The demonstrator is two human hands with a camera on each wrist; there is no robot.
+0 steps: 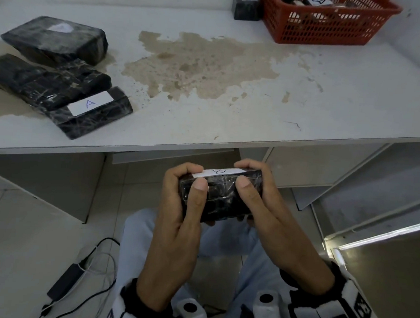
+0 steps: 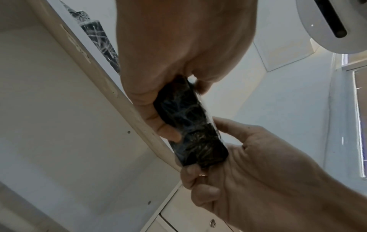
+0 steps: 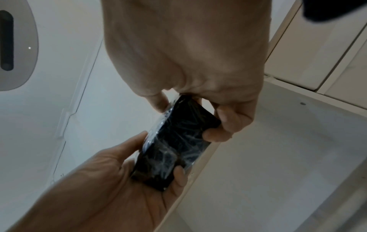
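Note:
A small black package [image 1: 220, 198] wrapped in clear film is held in front of my lap, below the table's front edge. A white label [image 1: 221, 173] runs along its top; the letter on it is unclear. My left hand [image 1: 193, 178] grips its left end, thumb on the near face and fingers curled over the top. My right hand [image 1: 244, 175] grips the right end the same way. The left wrist view shows the package [image 2: 190, 125] between the left hand [image 2: 158, 100] and the right hand [image 2: 238, 164]. In the right wrist view the package [image 3: 178, 141] sits between the right hand [image 3: 198, 78] and the left hand [image 3: 129, 164].
The white table [image 1: 230, 126] has a brown stain in its middle. Three black wrapped packages lie at its left, one [image 1: 97, 111] labelled A. A red basket [image 1: 328, 26] with more packages stands back right, a black package [image 1: 246, 7] beside it. A power adapter with cables [image 1: 63, 282] lies on the floor.

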